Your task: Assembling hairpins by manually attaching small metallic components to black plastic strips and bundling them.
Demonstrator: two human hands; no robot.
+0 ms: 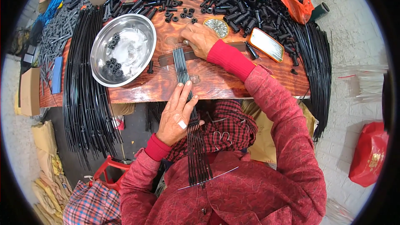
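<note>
From where I stand, the hands work apart on one row of thin rods (180,64), which runs from the lap, under the left hand (177,110), to the table (137,93). The left hand clasps them at the table's edge; the right hand (200,39) is bent beside their far ends, by the brown strip (233,48), and I can't tell what its fingertips grip. The step looks like evening or fitting those ends. The next move, I'd judge, calls for a steady left hand and fine fingertip work from the right, with the dish (216,27) just beyond it and the bowl (95,60) to its left.
</note>
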